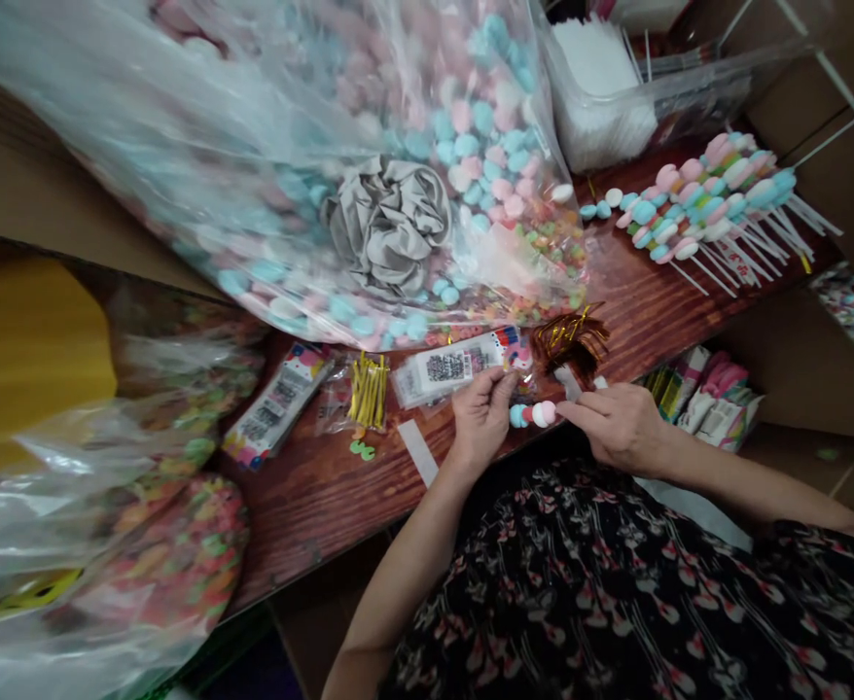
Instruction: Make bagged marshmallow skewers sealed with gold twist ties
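Observation:
Between my hands, near the table's front edge, lies a short marshmallow skewer with blue, red, white and pink pieces. My right hand is closed at its pink end, where the stick is hidden by the fingers. At the other end, my left hand has thumb and fingers pinched together by the clear end of the printed plastic bags; what it pinches is unclear. Just beyond my right hand lies a bunch of brown and gold twist ties.
A large clear bag of marshmallows with a grey scrunched cloth fills the back. Finished skewers are piled at right, beside a plastic bin of white sticks. Gummy candy bags, gold ties and more printed bags are left.

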Demonstrator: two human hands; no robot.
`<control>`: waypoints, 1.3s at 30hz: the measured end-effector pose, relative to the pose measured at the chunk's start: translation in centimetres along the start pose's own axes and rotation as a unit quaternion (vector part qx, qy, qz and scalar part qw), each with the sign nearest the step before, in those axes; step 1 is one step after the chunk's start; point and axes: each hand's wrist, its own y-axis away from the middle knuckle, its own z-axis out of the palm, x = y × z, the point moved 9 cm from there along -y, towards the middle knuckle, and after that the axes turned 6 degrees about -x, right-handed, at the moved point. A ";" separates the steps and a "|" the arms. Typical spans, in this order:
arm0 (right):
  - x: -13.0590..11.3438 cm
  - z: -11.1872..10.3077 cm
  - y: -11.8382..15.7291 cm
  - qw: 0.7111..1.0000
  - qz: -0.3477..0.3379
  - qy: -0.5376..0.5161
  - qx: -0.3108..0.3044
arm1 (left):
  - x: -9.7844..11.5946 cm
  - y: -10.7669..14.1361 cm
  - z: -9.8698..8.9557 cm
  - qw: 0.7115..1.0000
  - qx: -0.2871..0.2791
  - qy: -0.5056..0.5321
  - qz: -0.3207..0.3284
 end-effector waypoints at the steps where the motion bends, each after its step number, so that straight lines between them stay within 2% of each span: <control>1: 0.1 0.3 0.2 1.000 0.013 -0.021 0.005 | -0.6 0.0 -0.3 0.999 0.016 0.025 -0.018; 5: 0.9 2.0 1.5 0.979 0.091 -0.176 0.039 | -2.6 0.0 -0.8 0.986 0.052 0.140 -0.078; 8: 1.4 3.1 2.8 0.942 0.148 -0.290 0.081 | -3.1 -0.1 -1.1 0.977 0.062 0.185 -0.084; 10: 1.4 3.6 3.4 0.928 0.168 -0.316 0.100 | -3.2 -0.2 -1.2 0.976 0.064 0.190 -0.083; 12: 1.1 3.6 3.6 0.934 0.159 -0.302 0.104 | -3.1 -0.2 -1.2 0.977 0.062 0.186 -0.080; 14: 0.5 3.3 3.4 0.953 0.133 -0.255 0.094 | -2.8 -0.2 -1.2 0.980 0.058 0.173 -0.075; 17: 0.0 2.7 2.9 0.979 0.101 -0.165 0.069 | -2.1 -0.1 -1.2 0.989 0.049 0.124 -0.063; 19: 0.1 2.4 2.6 0.986 0.091 -0.131 0.053 | -1.6 0.0 -1.1 0.995 0.039 0.079 -0.052; 24: 0.7 2.3 2.0 0.976 0.098 -0.186 0.055 | -1.2 0.2 -0.6 0.998 0.008 0.031 -0.046; 29: 0.8 3.3 2.2 0.933 0.149 -0.316 0.092 | -2.4 0.2 -1.0 0.988 0.050 0.123 -0.076; 32: 0.8 4.1 2.5 0.909 0.185 -0.364 0.090 | -3.1 0.3 -1.0 0.980 0.056 0.172 -0.082; 34: 0.7 4.3 2.6 0.913 0.184 -0.356 0.082 | -3.2 0.3 -0.8 0.982 0.038 0.167 -0.078; 39: 0.8 2.8 1.7 0.954 0.132 -0.259 0.077 | -2.3 0.5 -0.4 0.995 0.002 0.089 -0.050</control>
